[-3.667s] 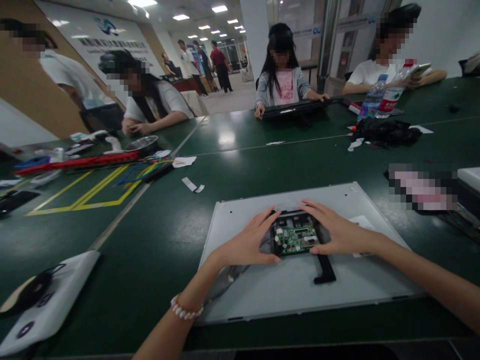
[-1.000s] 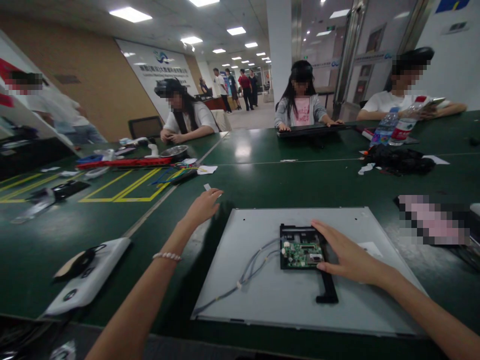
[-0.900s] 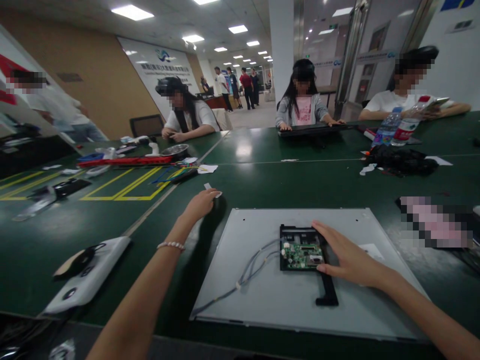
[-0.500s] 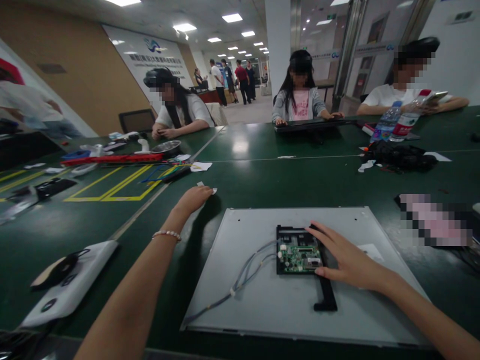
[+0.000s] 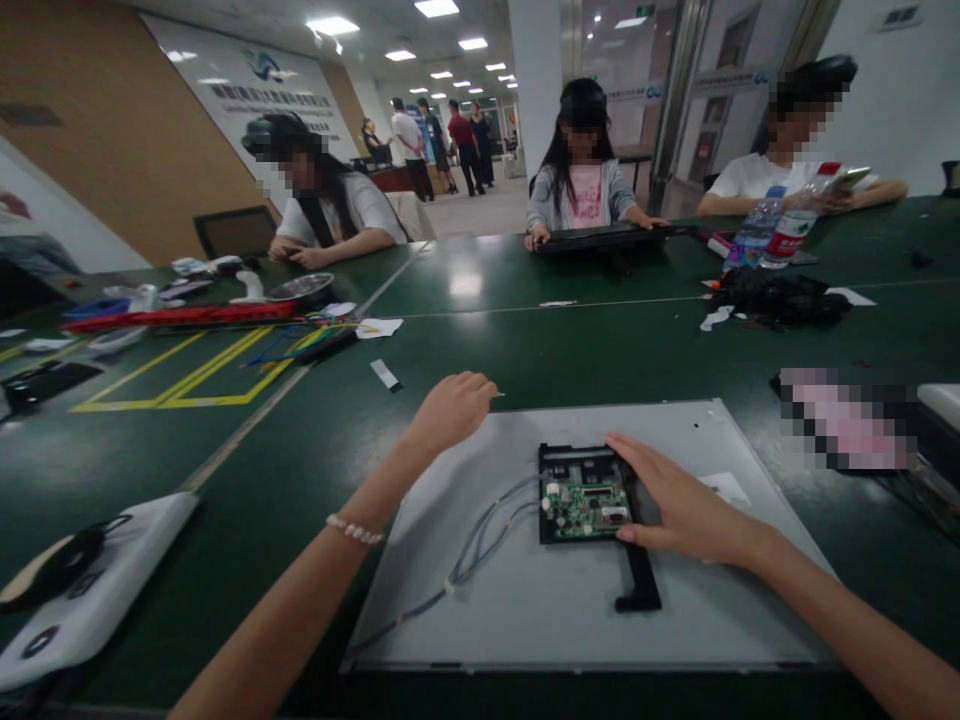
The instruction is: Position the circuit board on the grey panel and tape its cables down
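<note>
Resting flat and open, right hand (image 5: 679, 495) steadies circuit board (image 5: 583, 503) mid metal panel (image 5: 570, 600); left hand (image 5: 450, 408), loosely curled over panel's far-left corner, maybe pinching something tiny, can't tell. Board looks light, stiff, fragile: grip edges only.

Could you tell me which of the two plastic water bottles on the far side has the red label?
The nearer-right clear plastic bottle, red-labelled and red-capped; the bottle beside it has a blue label.

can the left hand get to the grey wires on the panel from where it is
Probably yes: the left hand is closed at the panel's top-left edge, and the wires lie uncovered just below it.
</note>
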### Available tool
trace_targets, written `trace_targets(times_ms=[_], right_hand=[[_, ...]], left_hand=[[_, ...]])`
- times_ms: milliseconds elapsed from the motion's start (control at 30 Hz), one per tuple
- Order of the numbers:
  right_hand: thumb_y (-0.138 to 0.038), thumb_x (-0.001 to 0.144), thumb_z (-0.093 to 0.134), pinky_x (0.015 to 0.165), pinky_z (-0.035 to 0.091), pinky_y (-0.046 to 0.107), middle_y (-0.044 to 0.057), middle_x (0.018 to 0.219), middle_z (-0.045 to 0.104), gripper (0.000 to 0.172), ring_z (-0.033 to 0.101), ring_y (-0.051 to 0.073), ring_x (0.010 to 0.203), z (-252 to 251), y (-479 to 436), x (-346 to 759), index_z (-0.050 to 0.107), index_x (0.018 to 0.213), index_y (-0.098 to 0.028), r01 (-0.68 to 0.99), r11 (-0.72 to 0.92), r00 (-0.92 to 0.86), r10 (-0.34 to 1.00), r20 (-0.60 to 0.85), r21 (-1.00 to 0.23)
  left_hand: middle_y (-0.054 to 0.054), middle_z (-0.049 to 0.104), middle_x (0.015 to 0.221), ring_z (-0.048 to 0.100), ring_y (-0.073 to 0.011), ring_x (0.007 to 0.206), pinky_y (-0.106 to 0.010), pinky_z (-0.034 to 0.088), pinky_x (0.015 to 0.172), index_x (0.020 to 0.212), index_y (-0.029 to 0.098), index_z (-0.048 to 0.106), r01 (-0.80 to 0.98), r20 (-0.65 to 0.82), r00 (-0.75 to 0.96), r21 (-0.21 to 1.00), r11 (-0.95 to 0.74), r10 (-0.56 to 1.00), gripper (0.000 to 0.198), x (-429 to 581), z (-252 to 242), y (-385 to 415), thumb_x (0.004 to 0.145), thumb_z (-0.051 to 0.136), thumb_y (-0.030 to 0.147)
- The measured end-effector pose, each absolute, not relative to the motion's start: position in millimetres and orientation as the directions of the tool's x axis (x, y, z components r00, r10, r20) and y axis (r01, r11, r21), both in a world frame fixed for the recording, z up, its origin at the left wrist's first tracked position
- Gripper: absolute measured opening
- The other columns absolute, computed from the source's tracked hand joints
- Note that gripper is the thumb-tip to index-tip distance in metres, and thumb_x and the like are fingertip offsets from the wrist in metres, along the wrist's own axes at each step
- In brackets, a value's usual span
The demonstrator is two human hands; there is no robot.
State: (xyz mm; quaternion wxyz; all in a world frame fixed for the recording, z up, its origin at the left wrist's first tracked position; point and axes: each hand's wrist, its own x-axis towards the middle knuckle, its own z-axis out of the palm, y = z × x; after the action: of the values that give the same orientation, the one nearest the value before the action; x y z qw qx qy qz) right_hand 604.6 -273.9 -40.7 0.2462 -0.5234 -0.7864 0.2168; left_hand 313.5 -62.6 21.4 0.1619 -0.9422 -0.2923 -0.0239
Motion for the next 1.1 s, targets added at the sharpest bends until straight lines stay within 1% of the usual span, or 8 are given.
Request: trace_targets(times_ms=[67,133,300,400,567,700,867,1100], right_hand=[[-0.038,0.084,0.067,0.117,0.029,0.055,0.012,0.162,0.025,0.096,0.029,0.032,0.146,-41,-274,605,0.006,0.158,-0.028,0.709,0.369,-0.336,0.926,0.173,-0.601],[-0.038,0.083,0.068,0.116,0.029,0.056,0.013,0.161,0.026,0.097,0.030,0.033,0.145,-42,-273,605,0.006,0.158,-0.028,0.706,0.379,-0.339,0.923,0.184,-0.599],[-0.040,0.085,0.066,0.116,0.030,0.056,0.013,0.161,0.026,0.094,0.029,0.032,0.146,-42,-273,605,0.008,0.157,-0.028,0.708,0.385,-0.344,0.920,0.187,-0.592],[-0.042,0.085,0.066,0.117,0.029,0.055,0.014,0.161,0.026,0.094,0.029,0.032,0.146,-42,-273,605,0.007,0.157,-0.027,0.709,0.388,-0.350,0.918,0.184,-0.589],[-0.041,0.085,0.066,0.117,0.029,0.054,0.012,0.162,0.025,0.094,0.029,0.031,0.146,-42,-273,606,0.007,0.157,-0.029,0.710,0.396,-0.349,0.916,0.196,-0.583],[-0.042,0.085,0.066,0.117,0.029,0.053,0.012,0.162,0.025,0.093,0.029,0.031,0.146,-42,-273,607,0.008,0.157,-0.029,0.717,0.394,-0.351,0.917,0.191,-0.575],[-0.039,0.084,0.065,0.117,0.030,0.054,0.012,0.161,0.026,0.095,0.030,0.032,0.146,-42,-273,606,0.006,0.158,-0.029,0.722,0.396,-0.348,0.916,0.197,-0.567],[-0.041,0.085,0.065,0.116,0.031,0.056,0.010,0.162,0.026,0.094,0.030,0.032,0.146,-43,-274,606,0.006,0.158,-0.032,0.726,0.392,-0.345,0.918,0.193,-0.565]], left_hand=[[-0.009,0.064,0.092,0.059,-0.0217,0.088,-0.033,0.043,0.078,0.092,0.014,0.063,0.480,0.123,0.877,-0.239,-0.844,0.464,0.022,343,23,-95,0.097,0.043,0.020],[-0.008,0.064,0.091,0.059,-0.0215,0.088,-0.033,0.043,0.076,0.092,0.015,0.063,0.431,0.111,0.902,-0.195,-0.881,0.417,0.017,365,23,-119,0.095,0.047,0.018],[-0.008,0.064,0.090,0.059,-0.0221,0.088,-0.034,0.044,0.075,0.090,0.015,0.063,0.349,0.056,0.937,-0.174,-0.921,0.345,0.010,391,18,-141,0.091,0.053,0.014],[-0.009,0.065,0.091,0.060,-0.0225,0.089,-0.034,0.044,0.075,0.092,0.014,0.063,0.340,0.021,0.939,-0.185,-0.922,0.342,0.011,395,17,-141,0.090,0.053,0.012],[-0.010,0.064,0.096,0.059,-0.0231,0.092,-0.034,0.044,0.077,0.091,0.014,0.065,0.359,0.019,0.931,-0.216,-0.908,0.363,0.013,389,21,-139,0.086,0.054,0.009],[-0.010,0.065,0.097,0.060,-0.0219,0.092,-0.034,0.045,0.079,0.093,0.015,0.066,0.342,0.001,0.938,-0.169,-0.924,0.347,0.015,382,21,-137,0.088,0.052,0.011],[-0.009,0.065,0.095,0.062,-0.0202,0.089,-0.033,0.046,0.080,0.093,0.014,0.065,0.364,0.003,0.930,-0.136,-0.921,0.367,0.016,380,16,-137,0.089,0.050,0.012],[-0.010,0.068,0.095,0.064,-0.0204,0.091,-0.034,0.047,0.083,0.093,0.015,0.068,0.340,0.040,0.940,-0.076,-0.937,0.338,0.018,373,11,-132,0.090,0.051,0.013]])
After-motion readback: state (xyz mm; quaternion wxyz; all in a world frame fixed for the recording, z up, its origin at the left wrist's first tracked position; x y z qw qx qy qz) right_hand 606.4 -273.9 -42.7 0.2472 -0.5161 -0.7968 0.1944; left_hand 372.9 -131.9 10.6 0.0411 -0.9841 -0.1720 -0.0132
